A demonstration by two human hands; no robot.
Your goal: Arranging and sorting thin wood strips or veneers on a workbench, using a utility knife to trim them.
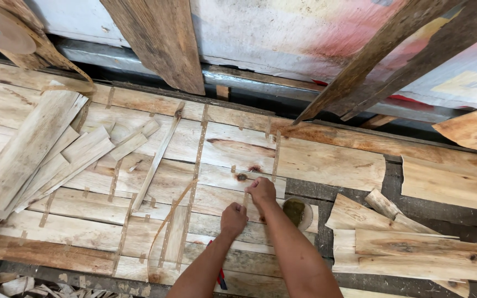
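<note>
Head view: both hands press a tape strip (245, 200) onto the veneer sheet (216, 160) at mid-tabletop. Right hand (261, 191) pinches its upper end; left hand (233, 219) is closed on the lower end. Best practice: keep the strip taut along the seam.

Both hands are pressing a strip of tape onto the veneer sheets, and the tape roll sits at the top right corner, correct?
Not quite. In the head view the tape roll sits at the top left corner, not the right. Both hands, left and right, are on the tape strip over the veneer sheets.
</note>
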